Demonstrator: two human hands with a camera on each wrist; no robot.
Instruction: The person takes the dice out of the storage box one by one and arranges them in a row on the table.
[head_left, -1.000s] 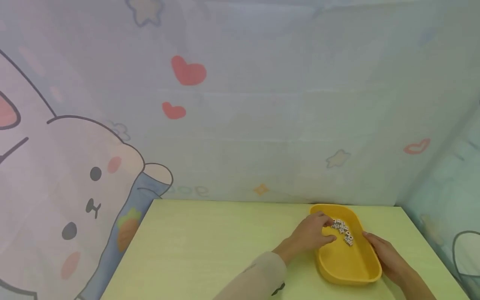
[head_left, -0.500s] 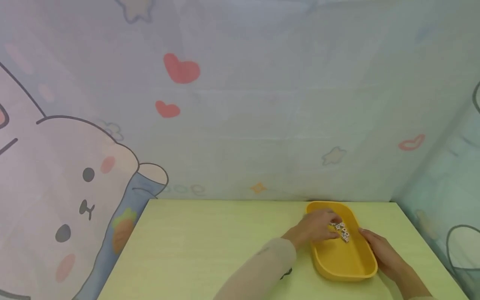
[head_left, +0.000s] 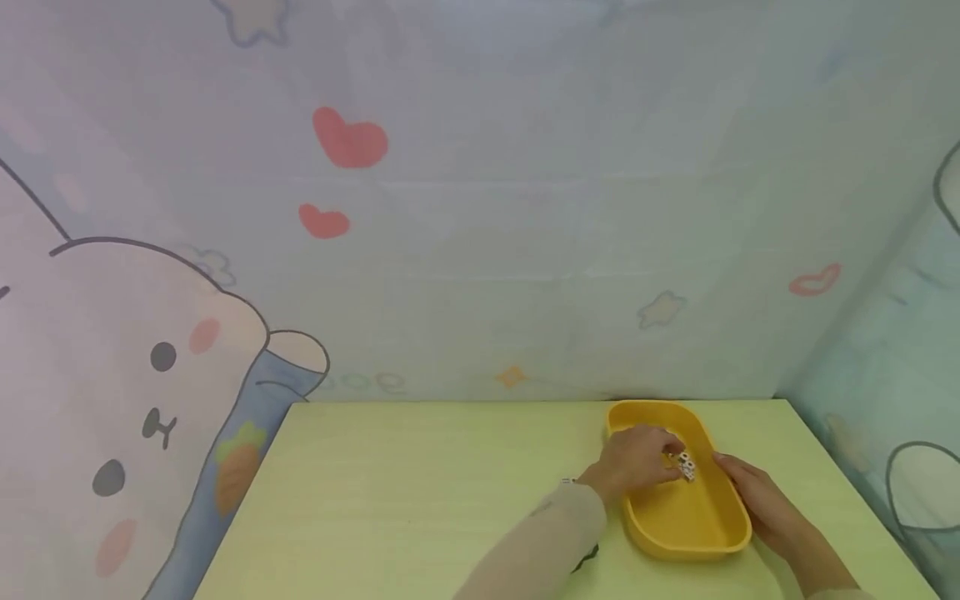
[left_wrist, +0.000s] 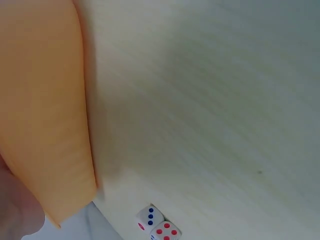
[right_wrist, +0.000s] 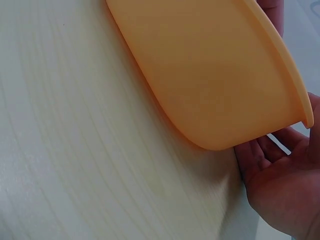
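Note:
A yellow oblong tray (head_left: 686,529) lies on the table's right side, with several small white dice (head_left: 686,467) inside. My left hand (head_left: 636,458) reaches over its left rim, thumb and fingers curved about the dice. Its palm and back hide part of the pile, and I cannot tell whether dice are in its grasp. My right hand (head_left: 761,500) holds the tray's right side. In the right wrist view, that hand's thumb (right_wrist: 314,102) lies at the rim while its other fingers go along the outer wall. Left fingertips (left_wrist: 20,207) show beside the tray wall (left_wrist: 45,110).
Outside the tray, two dice, one with blue pips (left_wrist: 150,217) and one with red pips (left_wrist: 167,231), sit on the pale tabletop (left_wrist: 200,125). A printed cloth (head_left: 487,208) with hearts and a rabbit hangs behind the table (head_left: 420,483).
My left hand has moved down and rightward over the dice, its fingers drawing in, so fewer dice show. The right hand keeps its place on the tray. The whole view has shifted slightly.

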